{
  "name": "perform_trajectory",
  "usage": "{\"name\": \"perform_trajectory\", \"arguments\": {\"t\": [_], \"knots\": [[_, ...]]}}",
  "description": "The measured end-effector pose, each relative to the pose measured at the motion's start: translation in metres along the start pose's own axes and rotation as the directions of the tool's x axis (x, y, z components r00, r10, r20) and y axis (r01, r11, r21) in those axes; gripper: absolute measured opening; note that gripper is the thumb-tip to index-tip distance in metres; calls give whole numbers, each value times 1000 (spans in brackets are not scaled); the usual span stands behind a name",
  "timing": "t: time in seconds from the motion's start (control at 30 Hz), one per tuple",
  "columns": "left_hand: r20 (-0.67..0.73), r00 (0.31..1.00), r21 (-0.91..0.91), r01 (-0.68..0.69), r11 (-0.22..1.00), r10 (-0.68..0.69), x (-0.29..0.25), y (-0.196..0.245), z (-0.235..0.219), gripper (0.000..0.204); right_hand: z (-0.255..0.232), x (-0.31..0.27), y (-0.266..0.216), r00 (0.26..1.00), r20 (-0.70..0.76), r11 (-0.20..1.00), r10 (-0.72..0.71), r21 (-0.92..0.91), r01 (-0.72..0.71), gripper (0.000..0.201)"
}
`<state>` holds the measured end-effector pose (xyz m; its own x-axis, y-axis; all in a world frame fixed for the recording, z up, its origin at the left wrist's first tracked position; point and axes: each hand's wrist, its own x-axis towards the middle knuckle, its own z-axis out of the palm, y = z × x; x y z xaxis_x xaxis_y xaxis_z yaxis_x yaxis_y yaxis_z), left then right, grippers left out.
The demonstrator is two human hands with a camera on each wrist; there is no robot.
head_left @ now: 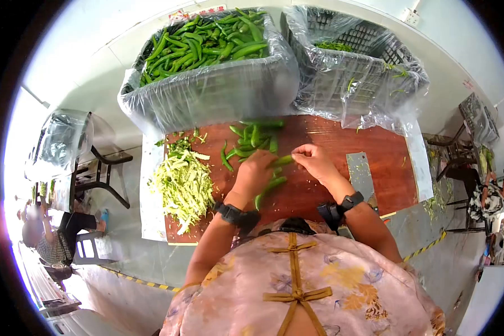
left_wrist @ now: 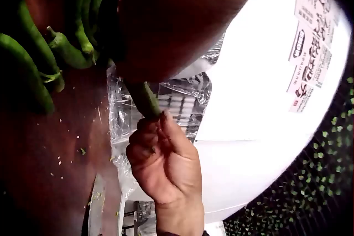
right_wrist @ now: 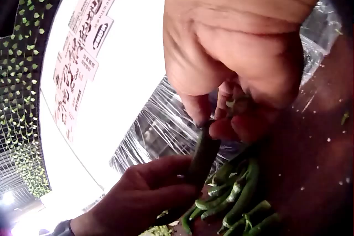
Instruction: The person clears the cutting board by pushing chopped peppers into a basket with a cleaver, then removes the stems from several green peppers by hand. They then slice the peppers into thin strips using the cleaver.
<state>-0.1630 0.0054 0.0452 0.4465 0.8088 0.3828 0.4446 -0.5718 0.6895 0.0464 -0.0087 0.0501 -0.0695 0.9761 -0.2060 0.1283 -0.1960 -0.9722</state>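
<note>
Green pepper [head_left: 282,161] is held between both hands above the red surface [head_left: 330,140]: the left hand [head_left: 255,173] is curled round its lower length, and the stem end is pinched by the right hand [head_left: 315,161]. Destemming appears to be the step in hand; a firm twist or pull at the cap is judged necessary next. The pod is slim, glossy and slightly curved. Just beyond the fingers [right_wrist: 199,109] lies a loose pile of peppers [head_left: 252,140]; pale shredded strips [head_left: 183,185] lie left of them, a flat steel cleaver [head_left: 361,173] to their right.
</note>
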Motion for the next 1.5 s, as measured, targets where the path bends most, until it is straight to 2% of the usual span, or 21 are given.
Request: {"name": "perform_trajectory", "arguments": {"t": [0.03,0.07,0.13,0.3,0.37,0.43,0.47,0.7,0.77,0.8,0.87,0.9,0.97,1.1,1.2,1.4,1.47,1.5], "knots": [[-13,999,35,-38,999,38,0,0,0,30,-1,2,4,996,-17,977,-87,-198,82,29],[-12,999,36,-38,999,39,0,-1,-1,30,-1,3,8,996,-17,977,-88,-197,83,29],[-23,998,80,-56,995,58,1,0,-4,30,0,-1,11,987,-26,934,-161,-326,143,30],[-17,999,56,-37,998,39,0,-3,-2,33,1,-7,0,990,31,945,-140,-295,143,25],[2,999,23,-34,999,34,-3,-1,0,35,3,-11,-7,996,64,979,-68,-187,79,18],[92,992,-120,102,988,-91,-4,7,-1,38,6,-11,-6,993,73,977,-94,-183,105,16],[130,988,-123,103,987,-87,-4,6,-1,39,7,-11,-6,990,80,975,-116,-179,128,13],[132,988,-225,112,968,-83,-4,12,-5,35,8,-16,-12,987,88,972,-136,-179,150,13],[134,979,-255,182,950,-152,-5,14,-6,32,8,-15,-7,984,100,975,-148,-152,162,17],[131,980,-255,182,950,-152,-5,13,-6,32,8,-15,-6,984,102,975,-149,-153,164,17],[59,995,-198,89,976,-79,-6,10,-3,29,9,-16,-5,948,105,877,-300,-362,317,23],[59,995,-197,88,976,-78,-6,10,-3,29,10,-17,-6,948,105,876,-301,-362,318,23],[19,998,-64,-55,996,56,-4,11,-3,26,11,-18,-11,969,71,877,-239,-413,246,27],[28,998,-9,-48,999,48,-2,21,-9,25,7,-16,-8,960,91,898,-266,-337,281,26],[6,996,-16,-84,996,84,-2,19,-6,24,6,-20,-15,974,100,911,-203,-346,225,26],[23,996,-97,-85,992,88,-3,22,-7,25,7,-25,-12,959,92,885,-267,-370,282,20],[37,998,-184,-43,982,50,-3,21,-6,24,3,-21,0,977,64,950,-201,-230,211,18],[37,998,-184,-43,982,50,-4,20,-5,24,2,-20,0,977,64,950,-202,-230,211,18]]}}
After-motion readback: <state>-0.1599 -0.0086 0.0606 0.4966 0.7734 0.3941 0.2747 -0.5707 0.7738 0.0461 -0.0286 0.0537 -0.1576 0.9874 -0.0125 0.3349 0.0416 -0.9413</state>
